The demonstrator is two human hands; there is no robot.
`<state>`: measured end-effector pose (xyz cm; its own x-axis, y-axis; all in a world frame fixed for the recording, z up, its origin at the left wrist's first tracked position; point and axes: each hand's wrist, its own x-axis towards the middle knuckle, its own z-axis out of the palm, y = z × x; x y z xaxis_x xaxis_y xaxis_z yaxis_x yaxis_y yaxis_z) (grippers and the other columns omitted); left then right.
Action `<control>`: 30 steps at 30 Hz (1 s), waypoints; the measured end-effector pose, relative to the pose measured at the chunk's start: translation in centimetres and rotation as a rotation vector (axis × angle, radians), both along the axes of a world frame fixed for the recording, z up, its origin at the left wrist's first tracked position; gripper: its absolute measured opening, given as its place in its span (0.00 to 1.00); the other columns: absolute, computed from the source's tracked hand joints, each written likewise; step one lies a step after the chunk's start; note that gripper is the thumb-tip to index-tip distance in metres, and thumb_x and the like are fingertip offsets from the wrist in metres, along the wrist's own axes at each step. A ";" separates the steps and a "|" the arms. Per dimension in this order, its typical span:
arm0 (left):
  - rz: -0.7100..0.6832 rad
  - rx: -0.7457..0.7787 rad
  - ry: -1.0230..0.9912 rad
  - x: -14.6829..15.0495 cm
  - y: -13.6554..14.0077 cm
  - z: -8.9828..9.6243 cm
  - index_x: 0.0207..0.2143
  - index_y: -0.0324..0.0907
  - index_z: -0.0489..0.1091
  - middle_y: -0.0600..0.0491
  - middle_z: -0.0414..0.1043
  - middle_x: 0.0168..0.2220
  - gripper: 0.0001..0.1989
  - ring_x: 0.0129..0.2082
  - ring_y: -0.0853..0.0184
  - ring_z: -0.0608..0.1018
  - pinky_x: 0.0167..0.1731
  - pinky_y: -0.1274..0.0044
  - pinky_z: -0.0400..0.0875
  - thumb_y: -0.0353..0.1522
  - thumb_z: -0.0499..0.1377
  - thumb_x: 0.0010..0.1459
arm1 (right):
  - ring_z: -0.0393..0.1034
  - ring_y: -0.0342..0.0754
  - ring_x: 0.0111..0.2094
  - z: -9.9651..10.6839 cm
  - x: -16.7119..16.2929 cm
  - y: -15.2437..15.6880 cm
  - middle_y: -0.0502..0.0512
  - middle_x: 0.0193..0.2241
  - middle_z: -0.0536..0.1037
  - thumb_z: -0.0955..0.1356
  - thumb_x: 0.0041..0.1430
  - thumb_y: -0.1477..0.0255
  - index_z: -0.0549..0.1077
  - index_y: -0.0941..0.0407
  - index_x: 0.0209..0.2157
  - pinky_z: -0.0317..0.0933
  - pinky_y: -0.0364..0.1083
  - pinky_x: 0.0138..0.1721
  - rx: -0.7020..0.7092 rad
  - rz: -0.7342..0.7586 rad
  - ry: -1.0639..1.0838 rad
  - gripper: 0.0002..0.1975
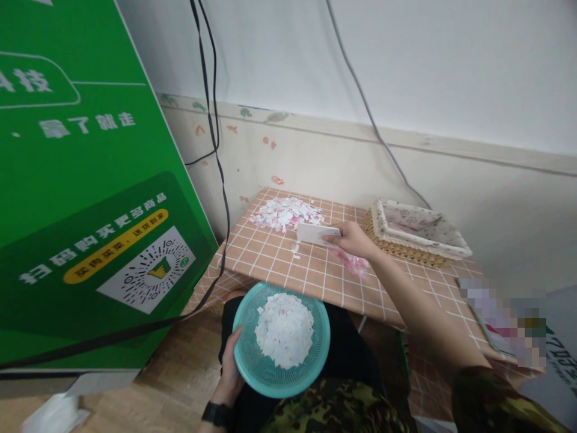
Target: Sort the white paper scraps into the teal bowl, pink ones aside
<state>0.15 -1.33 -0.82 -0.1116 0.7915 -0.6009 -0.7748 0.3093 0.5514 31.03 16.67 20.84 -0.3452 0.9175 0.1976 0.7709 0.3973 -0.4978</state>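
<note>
A teal plastic strainer basket point(318, 355) rests on my lap, with a heap of small white paper-like pieces point(285, 329) inside it. My left hand point(231, 365) grips its left rim. Over the table, my right hand point(354, 239) is closed on a flat white rectangular piece point(312, 233), held by its right end; whether it is a card or a phone I cannot tell. Just behind that piece lies a spread pile of white and pink flakes point(283, 211) on the checked tablecloth. Pink, clear plastic-looking wrap point(350, 263) lies beneath my right wrist.
A wicker basket with a patterned cloth liner point(419, 234) stands at the table's point(311, 267) back right. A flat board-like item point(478, 319) lies at the right edge. A black strap point(224, 228) hangs on the left before a green printed panel point(90, 156). The wall closes off the back.
</note>
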 end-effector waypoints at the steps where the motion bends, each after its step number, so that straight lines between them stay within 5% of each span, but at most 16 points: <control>1: -0.003 -0.004 0.001 0.0 0.0 0.0 0.30 0.38 0.77 0.49 0.79 0.28 0.10 0.29 0.61 0.79 0.39 0.69 0.72 0.35 0.63 0.45 | 0.61 0.42 0.22 -0.1 0.0 0.0 0.50 0.19 0.70 0.66 0.54 0.64 0.73 0.58 0.25 0.52 0.41 0.24 -0.004 0.016 0.005 0.12; 7: -0.009 -0.003 0.010 -0.1 -0.1 0.0 0.31 0.38 0.77 0.49 0.80 0.29 0.12 0.29 0.60 0.79 0.39 0.68 0.72 0.35 0.63 0.45 | 0.63 0.42 0.22 0.2 0.2 0.0 0.50 0.20 0.71 0.66 0.52 0.64 0.73 0.59 0.26 0.53 0.41 0.24 -0.093 0.051 0.040 0.12; 24: -0.024 -0.019 0.044 0.0 -0.2 0.3 0.30 0.38 0.77 0.48 0.79 0.28 0.12 0.30 0.57 0.79 0.37 0.66 0.72 0.36 0.63 0.44 | 0.59 0.42 0.20 -0.5 0.0 0.4 0.49 0.16 0.66 0.66 0.51 0.63 0.70 0.59 0.21 0.50 0.42 0.23 -0.013 -0.073 0.013 0.14; 30: 0.010 -0.010 0.058 0.0 -0.1 0.4 0.30 0.38 0.77 0.49 0.79 0.29 0.12 0.30 0.58 0.79 0.39 0.67 0.71 0.36 0.63 0.43 | 0.59 0.42 0.21 -1.2 -0.1 0.9 0.49 0.18 0.67 0.67 0.50 0.62 0.72 0.59 0.23 0.51 0.42 0.23 -0.117 -0.037 0.112 0.14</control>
